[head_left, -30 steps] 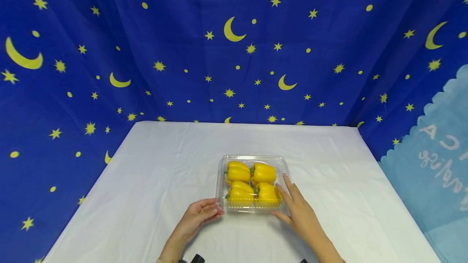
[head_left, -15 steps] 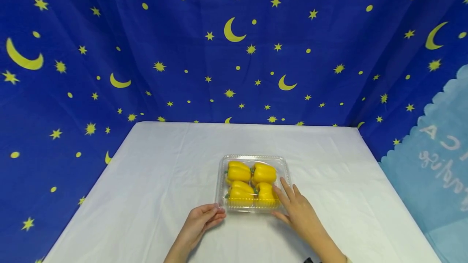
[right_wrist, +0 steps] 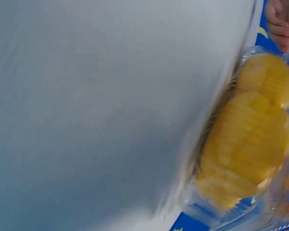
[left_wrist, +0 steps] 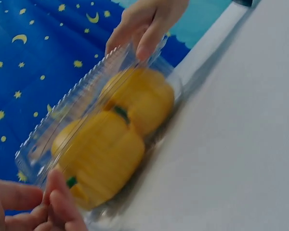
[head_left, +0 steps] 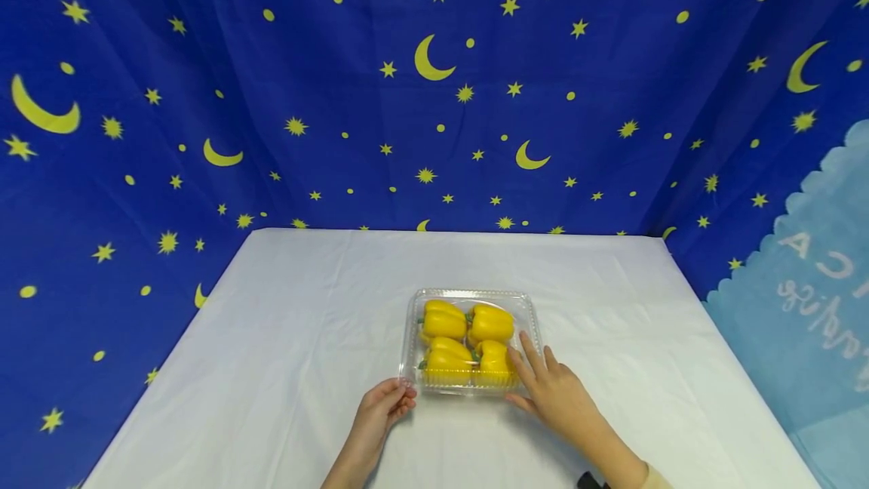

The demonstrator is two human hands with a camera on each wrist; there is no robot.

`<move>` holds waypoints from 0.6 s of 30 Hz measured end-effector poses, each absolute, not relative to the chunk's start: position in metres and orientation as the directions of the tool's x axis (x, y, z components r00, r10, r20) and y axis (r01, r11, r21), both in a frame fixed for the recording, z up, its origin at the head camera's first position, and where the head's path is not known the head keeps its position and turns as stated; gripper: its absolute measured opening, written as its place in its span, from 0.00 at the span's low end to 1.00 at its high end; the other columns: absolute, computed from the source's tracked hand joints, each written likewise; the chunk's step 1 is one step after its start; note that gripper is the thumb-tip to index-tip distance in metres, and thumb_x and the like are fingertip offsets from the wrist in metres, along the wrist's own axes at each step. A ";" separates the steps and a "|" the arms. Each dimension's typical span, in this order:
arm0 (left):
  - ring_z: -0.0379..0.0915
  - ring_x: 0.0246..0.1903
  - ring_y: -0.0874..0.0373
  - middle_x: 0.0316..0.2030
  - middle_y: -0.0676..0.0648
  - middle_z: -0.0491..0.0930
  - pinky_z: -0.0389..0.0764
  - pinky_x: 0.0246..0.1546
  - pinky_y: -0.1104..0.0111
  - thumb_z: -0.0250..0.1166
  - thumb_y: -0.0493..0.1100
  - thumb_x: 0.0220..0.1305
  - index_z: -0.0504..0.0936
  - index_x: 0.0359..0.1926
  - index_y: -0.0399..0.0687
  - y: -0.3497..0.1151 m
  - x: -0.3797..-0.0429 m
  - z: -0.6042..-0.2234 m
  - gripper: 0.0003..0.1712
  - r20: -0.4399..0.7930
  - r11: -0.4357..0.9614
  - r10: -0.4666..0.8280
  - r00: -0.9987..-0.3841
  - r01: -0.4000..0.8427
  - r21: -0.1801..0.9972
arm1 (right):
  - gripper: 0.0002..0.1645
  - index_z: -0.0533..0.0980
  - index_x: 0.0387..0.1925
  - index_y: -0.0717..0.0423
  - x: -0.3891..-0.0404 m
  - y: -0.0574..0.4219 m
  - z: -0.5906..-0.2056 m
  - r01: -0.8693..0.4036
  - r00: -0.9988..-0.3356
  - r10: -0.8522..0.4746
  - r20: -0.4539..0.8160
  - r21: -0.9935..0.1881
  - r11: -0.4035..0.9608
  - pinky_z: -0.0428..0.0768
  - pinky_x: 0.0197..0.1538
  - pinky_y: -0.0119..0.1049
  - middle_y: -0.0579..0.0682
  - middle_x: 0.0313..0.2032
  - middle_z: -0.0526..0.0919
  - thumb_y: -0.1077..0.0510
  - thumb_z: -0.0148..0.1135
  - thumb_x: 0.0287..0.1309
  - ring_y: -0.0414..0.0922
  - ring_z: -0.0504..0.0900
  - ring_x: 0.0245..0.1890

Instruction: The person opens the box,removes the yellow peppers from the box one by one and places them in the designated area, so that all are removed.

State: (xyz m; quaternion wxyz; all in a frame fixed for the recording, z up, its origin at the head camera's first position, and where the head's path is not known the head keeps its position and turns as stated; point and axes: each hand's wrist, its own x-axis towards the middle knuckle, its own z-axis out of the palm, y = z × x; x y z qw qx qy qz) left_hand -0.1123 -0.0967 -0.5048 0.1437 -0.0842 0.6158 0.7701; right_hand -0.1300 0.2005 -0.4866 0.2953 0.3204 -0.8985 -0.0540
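A clear plastic clamshell container with a ribbed rim sits on the white table, holding several yellow bell peppers. My left hand pinches the container's front left corner between thumb and fingers; the left wrist view shows this grip at lower left. Spread over the front right corner, my right hand touches it with fairly straight fingers, the thumb at the front side. From the left wrist, the right hand appears at the far corner, with thumb and fingers against the rim. The right wrist view is blurred.
A white cloth covers the table. Behind and at the sides hangs a blue curtain with yellow moons and stars. A light blue panel with white lettering hangs at the right.
My left forearm has swung a little to the right while its fingers stay at the corner. The right fingers have shifted slightly toward the front. The container stays in place.
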 end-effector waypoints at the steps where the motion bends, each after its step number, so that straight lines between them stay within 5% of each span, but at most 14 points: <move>1: 0.73 0.28 0.69 0.28 0.57 0.77 0.76 0.32 0.81 0.50 0.36 0.69 0.76 0.42 0.32 -0.095 -0.112 -0.505 0.10 -0.299 -0.196 0.113 -0.947 -0.317 0.928 | 0.42 0.69 0.59 0.58 -0.131 0.201 -0.487 -0.547 -0.611 -0.613 0.501 0.294 0.784 0.84 0.25 0.40 0.65 0.59 0.74 0.28 0.34 0.66 0.62 0.84 0.35; 10: 0.69 0.28 0.68 0.27 0.57 0.73 0.71 0.32 0.79 0.47 0.35 0.71 0.73 0.36 0.39 -0.086 -0.108 -0.503 0.09 -0.291 -0.178 0.060 -0.955 -0.297 0.938 | 0.40 0.70 0.54 0.60 -0.138 0.202 -0.490 -0.567 -0.503 -0.667 0.550 0.373 0.734 0.82 0.20 0.38 0.67 0.53 0.76 0.34 0.24 0.71 0.60 0.84 0.30; 18: 0.69 0.26 0.69 0.26 0.58 0.73 0.72 0.30 0.80 0.49 0.36 0.71 0.74 0.40 0.28 -0.079 -0.109 -0.503 0.12 -0.284 -0.141 -0.049 -0.957 -0.275 0.951 | 0.39 0.70 0.51 0.61 -0.148 0.204 -0.489 -0.551 -0.440 -0.704 0.558 0.451 0.702 0.80 0.16 0.35 0.66 0.48 0.80 0.36 0.21 0.72 0.56 0.85 0.25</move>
